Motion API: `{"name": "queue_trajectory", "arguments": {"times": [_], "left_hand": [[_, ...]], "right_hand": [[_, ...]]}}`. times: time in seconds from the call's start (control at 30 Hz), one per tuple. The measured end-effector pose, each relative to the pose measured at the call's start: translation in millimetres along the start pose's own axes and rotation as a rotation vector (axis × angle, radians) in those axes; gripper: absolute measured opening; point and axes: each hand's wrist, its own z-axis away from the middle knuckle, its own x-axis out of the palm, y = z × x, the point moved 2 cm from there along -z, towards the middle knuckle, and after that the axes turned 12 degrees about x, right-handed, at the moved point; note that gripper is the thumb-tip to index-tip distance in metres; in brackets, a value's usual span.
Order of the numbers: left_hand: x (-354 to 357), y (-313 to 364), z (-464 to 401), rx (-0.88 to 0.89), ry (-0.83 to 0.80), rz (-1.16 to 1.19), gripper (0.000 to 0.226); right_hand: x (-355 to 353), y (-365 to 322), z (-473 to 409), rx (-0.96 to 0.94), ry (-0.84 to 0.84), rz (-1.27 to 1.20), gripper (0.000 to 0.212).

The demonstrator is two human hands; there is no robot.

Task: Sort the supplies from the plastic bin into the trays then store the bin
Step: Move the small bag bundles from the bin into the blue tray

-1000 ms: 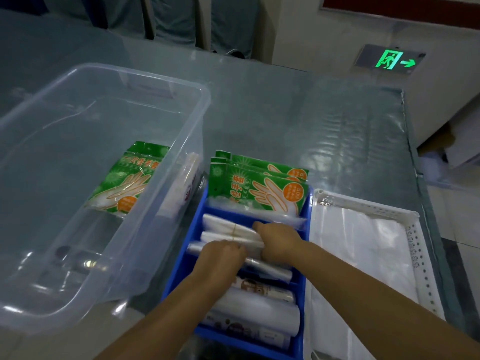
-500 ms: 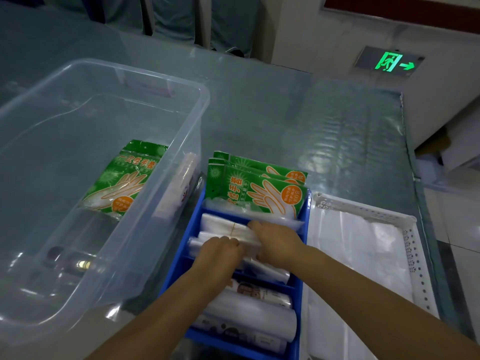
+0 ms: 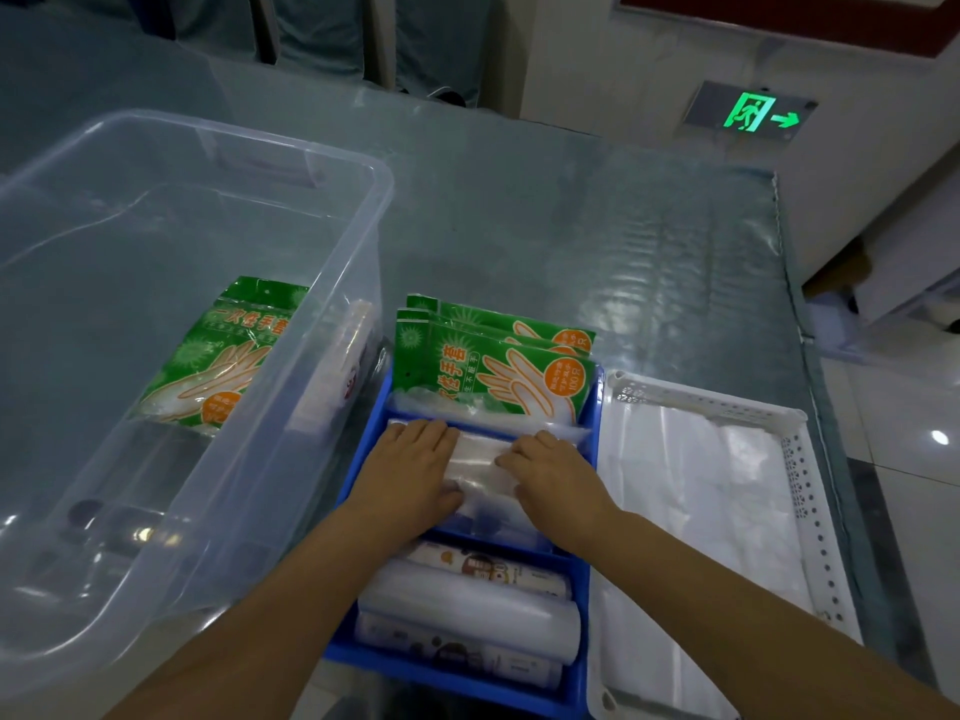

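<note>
Here both hands lie palm down in the middle compartment of the blue tray, which stands on the table between the plastic bin and the white tray. The left hand rests on the left end of a clear plastic packet, with the fingers straight and close together and the thumb lying along the packet's near edge. The right hand presses on the right end of the same packet, its fingers also nearly straight and flat on the plastic; neither hand curls around the packet. In the far compartment of the blue tray, green glove packs stand upright, one behind the other, and they rise above the tray's rim. In the near compartment, plastic rolls lie side by side across the tray. The white tray touches the blue tray on the right side and holds flat white plastic bags. The plastic bin is transparent and stands just beside the blue tray on the left. Inside it one green glove pack lies on the bottom near the right wall, and a white packet leans against that wall. On the wall behind the table a green exit sign glows.
</note>
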Motion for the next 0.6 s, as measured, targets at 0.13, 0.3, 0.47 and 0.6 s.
{"name": "queue_trajectory", "arguments": {"times": [0.13,0.3,0.47,0.6], "left_hand": [[-1,-5,4,-0.023,0.035,0.136,0.055],[0,-14,19,-0.057,0.016,0.166,0.025],[-5,-14,16,-0.134,0.004,0.130,0.037],[-12,-17,4,-0.117,-0.077,-0.002,0.026]], "right_hand": [[-5,-2,2,0.038,0.095,-0.045,0.022],[2,-1,11,0.031,0.004,-0.053,0.038],[1,-2,6,0.085,0.058,0.037,0.026],[5,3,1,0.145,0.013,0.100,0.026]]}}
